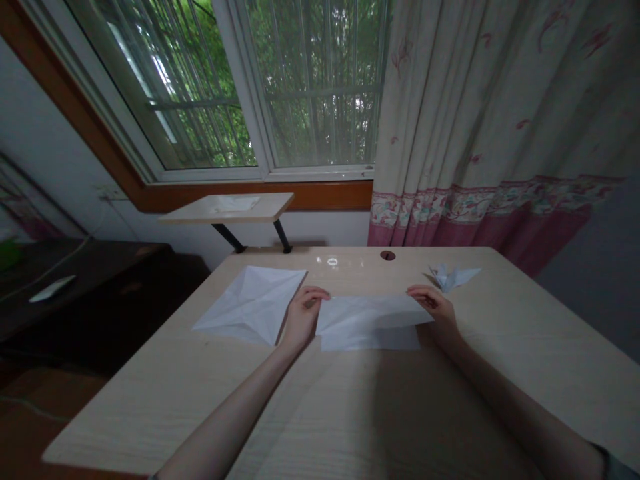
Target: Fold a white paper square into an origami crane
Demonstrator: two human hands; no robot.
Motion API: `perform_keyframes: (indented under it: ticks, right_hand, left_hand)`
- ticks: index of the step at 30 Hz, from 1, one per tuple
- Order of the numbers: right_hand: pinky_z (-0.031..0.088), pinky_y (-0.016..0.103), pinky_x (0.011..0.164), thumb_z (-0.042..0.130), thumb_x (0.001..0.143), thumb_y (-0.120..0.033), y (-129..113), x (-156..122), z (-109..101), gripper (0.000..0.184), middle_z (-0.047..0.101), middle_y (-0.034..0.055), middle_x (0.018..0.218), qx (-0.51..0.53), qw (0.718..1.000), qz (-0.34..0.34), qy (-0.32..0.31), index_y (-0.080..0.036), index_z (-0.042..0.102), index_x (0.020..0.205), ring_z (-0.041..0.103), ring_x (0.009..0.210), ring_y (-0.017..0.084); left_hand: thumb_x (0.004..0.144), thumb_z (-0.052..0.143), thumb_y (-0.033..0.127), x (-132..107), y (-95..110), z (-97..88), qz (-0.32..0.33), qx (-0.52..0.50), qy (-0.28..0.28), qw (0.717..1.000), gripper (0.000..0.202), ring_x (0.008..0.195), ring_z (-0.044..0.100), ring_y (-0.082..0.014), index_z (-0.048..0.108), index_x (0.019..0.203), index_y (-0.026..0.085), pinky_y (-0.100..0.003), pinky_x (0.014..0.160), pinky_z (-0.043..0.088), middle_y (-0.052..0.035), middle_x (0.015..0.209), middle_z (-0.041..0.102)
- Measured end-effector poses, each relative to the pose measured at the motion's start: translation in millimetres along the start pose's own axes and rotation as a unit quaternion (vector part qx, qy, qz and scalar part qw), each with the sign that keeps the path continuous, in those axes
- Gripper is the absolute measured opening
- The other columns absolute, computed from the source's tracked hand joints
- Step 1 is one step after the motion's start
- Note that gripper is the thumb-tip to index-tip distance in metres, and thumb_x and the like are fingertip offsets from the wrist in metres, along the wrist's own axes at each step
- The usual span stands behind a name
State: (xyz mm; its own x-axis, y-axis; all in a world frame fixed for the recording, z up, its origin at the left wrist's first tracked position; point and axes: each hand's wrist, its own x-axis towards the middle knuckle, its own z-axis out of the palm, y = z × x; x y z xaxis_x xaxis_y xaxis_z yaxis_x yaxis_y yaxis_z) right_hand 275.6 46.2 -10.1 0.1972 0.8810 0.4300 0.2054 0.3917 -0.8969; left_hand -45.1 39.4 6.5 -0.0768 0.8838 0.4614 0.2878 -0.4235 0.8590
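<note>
A white sheet of paper [373, 313] is held up by its two far corners, a flap of it folded over above the tabletop. My left hand [304, 313] pinches the left corner between thumb and fingers. On the right corner, my right hand [436, 308] has a similar pinch. Beneath the raised part, a lower layer of white paper shows near the table; I cannot tell if it is the same sheet. Left of my left hand lies a creased, roughly square white paper [247, 303]. Beyond my right hand sits a folded paper crane [453, 277].
The pale wooden table [175, 400] has a small raised shelf [195, 212] at its back left, with white paper [237, 203] on it. A round cable hole [388, 255] lies near the back edge. Behind are a window and a floral curtain [425, 133]. A dark desk [65, 267] stands left.
</note>
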Motion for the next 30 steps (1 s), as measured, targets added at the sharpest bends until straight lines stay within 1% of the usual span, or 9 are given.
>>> perform_keyframes:
  ticks: [5,9,13,15,18,21,23,25,30]
  right_hand:
    - [0.054,0.042,0.078,0.07,0.076,-0.048,1,-3,1,0.032,0.073,0.0086,0.098,-0.014,0.999,0.031,0.007,-0.021,0.074,0.092,0.067,0.083,0.024]
    - [0.051,0.046,0.09,0.062,0.086,-0.044,-3,-7,3,0.027,0.073,0.0086,0.1,-0.051,0.998,-0.045,0.002,-0.022,0.074,0.093,0.066,0.095,0.025]
    - [0.052,0.043,0.092,0.054,0.093,-0.04,-7,-10,5,0.025,0.073,0.0078,0.102,-0.095,0.984,-0.136,-0.062,-0.024,0.073,0.099,0.066,0.099,0.024]
    - [0.054,0.043,0.09,0.053,0.095,-0.038,-8,-11,6,0.024,0.074,0.0072,0.103,-0.122,0.971,-0.169,-0.115,-0.026,0.073,0.103,0.067,0.1,0.024]
    - [0.054,0.045,0.092,0.053,0.096,-0.035,-8,-14,7,0.025,0.073,0.0067,0.113,-0.171,0.941,-0.208,-0.205,-0.029,0.071,0.112,0.066,0.106,0.024]
    - [0.051,0.047,0.099,0.055,0.095,-0.031,-8,-20,9,0.029,0.067,0.0063,0.126,-0.228,0.909,-0.231,-0.261,-0.031,0.068,0.121,0.062,0.116,0.024]
    - [0.05,0.047,0.101,0.055,0.095,-0.029,-8,-24,11,0.031,0.064,0.0062,0.131,-0.258,0.893,-0.242,-0.278,-0.031,0.066,0.124,0.061,0.118,0.024]
    - [0.051,0.046,0.1,0.054,0.096,-0.028,-10,-27,12,0.032,0.064,0.0069,0.131,-0.28,0.881,-0.246,-0.292,-0.029,0.065,0.126,0.061,0.118,0.024]
    - [0.047,0.048,0.105,0.053,0.096,-0.031,-17,-29,12,0.035,0.064,0.0067,0.132,-0.328,0.851,-0.234,-0.337,-0.027,0.063,0.129,0.058,0.124,0.024]
  left_hand:
    - [0.083,0.053,0.019,0,-5,-2.8,-0.002,-0.016,0.01,1.0,0.023,0.104,0.061,-0.0228,0.076,0.083,0.023,-0.039,0.099,0.044,-0.0056,0.103,0.068]
    - [0.088,0.052,0.023,-1,3,-2.6,0.022,-0.002,-0.011,1.0,0.023,0.105,0.061,-0.0227,0.075,0.087,0.022,-0.039,0.1,0.045,-0.006,0.103,0.069]
    - [0.094,0.051,0.028,-5,16,1.0,0.056,0.048,-0.109,0.991,0.025,0.106,0.063,-0.0226,0.074,0.1,0.021,-0.04,0.099,0.047,-0.0075,0.107,0.071]
    - [0.095,0.053,0.031,-8,20,3.2,0.085,0.093,-0.163,0.979,0.024,0.108,0.063,-0.0228,0.073,0.106,0.023,-0.041,0.099,0.048,-0.0071,0.112,0.071]
    - [0.092,0.06,0.036,-13,22,5.7,0.14,0.178,-0.241,0.944,0.029,0.119,0.06,-0.0242,0.068,0.119,0.027,-0.044,0.104,0.045,-0.0059,0.127,0.066]
    - [0.084,0.07,0.043,-17,22,6.8,0.177,0.241,-0.303,0.905,0.052,0.129,0.053,-0.0281,0.059,0.132,0.027,-0.05,0.109,0.041,-0.0072,0.138,0.059]
    - [0.078,0.075,0.045,-18,23,6.6,0.187,0.263,-0.321,0.89,0.066,0.132,0.051,-0.0299,0.054,0.136,0.025,-0.052,0.109,0.039,-0.0087,0.14,0.057]
    - [0.075,0.077,0.045,-18,24,5.7,0.198,0.274,-0.326,0.883,0.071,0.131,0.051,-0.03,0.052,0.138,0.023,-0.052,0.109,0.039,-0.0093,0.139,0.057]
    - [0.078,0.074,0.044,-16,26,2.0,0.258,0.278,-0.316,0.87,0.057,0.118,0.062,-0.0266,0.06,0.128,0.022,-0.046,0.1,0.048,-0.0083,0.129,0.065]
